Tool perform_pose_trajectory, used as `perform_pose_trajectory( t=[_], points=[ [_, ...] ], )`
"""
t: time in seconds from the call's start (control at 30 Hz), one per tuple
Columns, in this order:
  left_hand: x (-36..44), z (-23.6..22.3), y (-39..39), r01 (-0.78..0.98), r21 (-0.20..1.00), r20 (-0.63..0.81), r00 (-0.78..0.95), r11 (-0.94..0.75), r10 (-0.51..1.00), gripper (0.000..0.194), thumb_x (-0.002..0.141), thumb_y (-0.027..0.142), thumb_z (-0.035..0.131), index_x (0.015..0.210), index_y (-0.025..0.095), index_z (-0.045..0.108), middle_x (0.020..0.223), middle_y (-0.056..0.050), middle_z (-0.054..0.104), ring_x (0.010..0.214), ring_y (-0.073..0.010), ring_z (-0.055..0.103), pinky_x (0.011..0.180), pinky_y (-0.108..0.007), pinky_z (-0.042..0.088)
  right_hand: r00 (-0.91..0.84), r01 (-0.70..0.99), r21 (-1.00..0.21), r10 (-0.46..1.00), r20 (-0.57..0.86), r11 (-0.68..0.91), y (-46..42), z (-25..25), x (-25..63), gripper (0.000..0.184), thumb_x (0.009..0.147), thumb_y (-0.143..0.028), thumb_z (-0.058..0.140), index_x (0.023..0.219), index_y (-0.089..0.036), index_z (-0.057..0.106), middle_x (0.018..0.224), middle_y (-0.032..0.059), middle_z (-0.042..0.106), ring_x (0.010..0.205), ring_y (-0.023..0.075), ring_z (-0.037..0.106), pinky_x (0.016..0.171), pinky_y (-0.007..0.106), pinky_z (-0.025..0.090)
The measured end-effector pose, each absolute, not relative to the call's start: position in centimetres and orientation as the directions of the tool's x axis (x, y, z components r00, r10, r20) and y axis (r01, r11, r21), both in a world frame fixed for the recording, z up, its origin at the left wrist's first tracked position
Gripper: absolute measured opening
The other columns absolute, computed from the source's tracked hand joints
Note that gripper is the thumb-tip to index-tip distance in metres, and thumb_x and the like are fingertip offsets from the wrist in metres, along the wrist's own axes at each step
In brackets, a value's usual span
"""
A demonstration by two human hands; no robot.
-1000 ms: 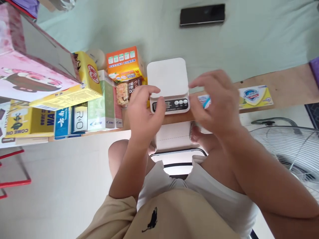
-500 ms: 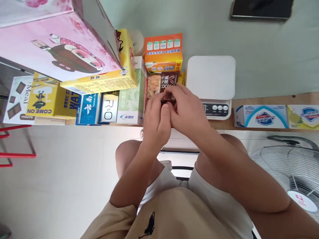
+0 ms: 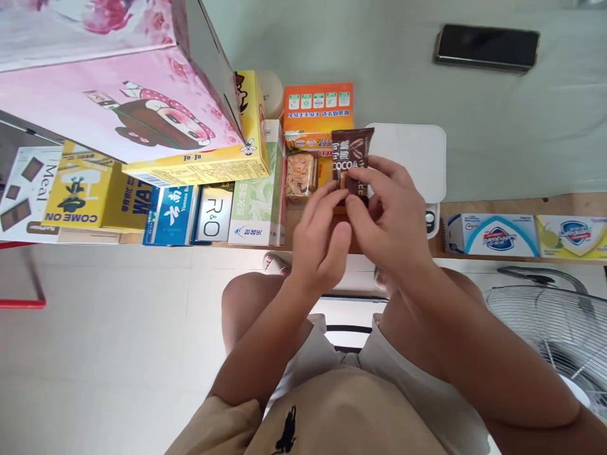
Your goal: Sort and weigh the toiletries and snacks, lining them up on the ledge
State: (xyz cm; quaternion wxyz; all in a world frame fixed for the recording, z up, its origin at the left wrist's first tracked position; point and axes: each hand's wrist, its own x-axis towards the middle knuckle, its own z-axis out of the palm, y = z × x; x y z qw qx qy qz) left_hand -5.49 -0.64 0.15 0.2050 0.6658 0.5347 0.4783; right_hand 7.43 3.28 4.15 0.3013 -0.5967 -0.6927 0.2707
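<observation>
A brown packet [image 3: 349,148] marked COCOA stands out in front of me, its upper part uncovered. My right hand [image 3: 398,218] pinches its lower right side between thumb and fingers. Against the packet's lower left edge rest the fingertips of my left hand [image 3: 318,246], fingers stretched out and thumb apart. A clear-wrapped biscuit [image 3: 301,177] lies just left of the packet, in front of an orange box [image 3: 318,104]. Behind my right hand is a white kitchen scale [image 3: 412,158]; its panel is mostly covered by the hand.
Several boxes line the left edge, including a pale green box [image 3: 251,202], a yellow box [image 3: 73,196] and a large pink box [image 3: 118,107]. Soap boxes [image 3: 497,235] sit at right, a phone [image 3: 487,47] farther back. A fan [image 3: 550,328] stands below right.
Both hands have moved right with the cocoa packet, away from the biscuit and partly over the scale. More of the packet shows, and my left fingers have loosened. The view has shifted slightly.
</observation>
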Motion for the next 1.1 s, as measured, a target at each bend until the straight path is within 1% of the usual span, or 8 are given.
perform_pose_trajectory(
  t=[0.2,0.37,0.53,0.63,0.73,0.8,0.93,1.1],
  points=[
    [-3.4,0.3,0.2,0.459,0.762,0.437,0.157,-0.457,0.886,0.054,0.111,0.049,0.032,0.133,0.009,0.061,0.144,-0.019,0.069,0.147,-0.0259,0.058,0.123,-0.04,0.049,0.009,0.732,-0.673,0.986,0.164,0.105,3.4,3.5,10.7,0.036,0.091,-0.032,0.058,0.121,-0.025,0.076,0.149,0.0139,0.064,0.084,0.0204,0.074,0.084,0.044,0.064],
    [-1.4,0.4,1.1,0.471,0.733,0.448,0.208,-0.491,0.869,0.053,0.111,0.047,0.033,0.133,0.008,0.062,0.134,-0.019,0.074,0.131,-0.0268,0.066,0.116,-0.04,0.051,0.058,0.695,-0.714,0.983,0.174,0.085,3.9,2.9,12.6,0.039,0.091,-0.035,0.054,0.12,-0.022,0.076,0.127,0.0111,0.077,0.089,0.0229,0.072,0.095,0.046,0.062],
    [-1.0,0.1,1.9,0.539,0.692,0.5,0.122,-0.481,0.857,0.051,0.112,0.047,0.03,0.127,0.013,0.064,0.128,-0.016,0.074,0.124,-0.0252,0.067,0.111,-0.04,0.049,0.145,0.705,-0.708,0.968,0.207,0.046,3.9,3.1,14.2,0.039,0.093,-0.038,0.05,0.118,-0.022,0.074,0.124,0.0104,0.076,0.072,0.0182,0.063,0.08,0.042,0.061],
    [-1.4,-0.1,2.1,0.603,0.674,0.476,0.088,-0.427,0.875,0.054,0.112,0.051,0.027,0.12,0.015,0.067,0.117,-0.013,0.077,0.112,-0.0246,0.069,0.106,-0.039,0.05,0.085,0.766,-0.633,0.958,0.275,0.114,3.8,2.9,14.8,0.036,0.091,-0.034,0.052,0.118,-0.021,0.073,0.126,0.0127,0.074,0.085,0.0223,0.067,0.083,0.043,0.06],
    [-1.6,-0.4,2.0,0.651,0.654,0.426,0.104,-0.385,0.899,0.062,0.112,0.054,0.022,0.122,0.015,0.068,0.12,-0.013,0.077,0.122,-0.0269,0.065,0.112,-0.041,0.049,-0.03,0.828,-0.532,0.96,0.278,0.18,3.8,2.6,14.6,0.034,0.09,-0.028,0.054,0.119,-0.021,0.071,0.125,0.0135,0.074,0.112,0.0295,0.067,0.1,0.049,0.056],
    [-1.5,-0.6,1.9,0.665,0.649,0.395,0.12,-0.369,0.911,0.069,0.111,0.057,0.017,0.127,0.013,0.068,0.126,-0.014,0.076,0.132,-0.0291,0.06,0.117,-0.043,0.046,-0.084,0.855,-0.481,0.968,0.237,0.192,3.8,2.4,14.2,0.034,0.091,-0.027,0.056,0.121,-0.022,0.07,0.129,0.0131,0.073,0.12,0.0324,0.064,0.108,0.053,0.052],
    [-1.3,-0.8,1.8,0.659,0.666,0.35,0.139,-0.35,0.926,0.076,0.11,0.061,0.013,0.134,0.011,0.066,0.134,-0.015,0.074,0.142,-0.0321,0.055,0.123,-0.048,0.042,-0.098,0.892,-0.423,0.981,0.17,0.162,4.1,2.3,13.4,0.039,0.088,-0.027,0.062,0.126,-0.023,0.069,0.138,0.0147,0.067,0.123,0.0352,0.062,0.108,0.055,0.05],
    [-1.3,-0.9,2.0,0.649,0.679,0.338,0.139,-0.344,0.931,0.079,0.109,0.064,0.012,0.135,0.012,0.066,0.136,-0.016,0.073,0.149,-0.0332,0.051,0.127,-0.05,0.038,-0.068,0.9,-0.42,0.989,0.13,0.117,5.0,2.2,13.2,0.038,0.088,-0.029,0.065,0.125,-0.023,0.071,0.13,0.0152,0.068,0.115,0.0338,0.065,0.104,0.053,0.053]
  ],
)
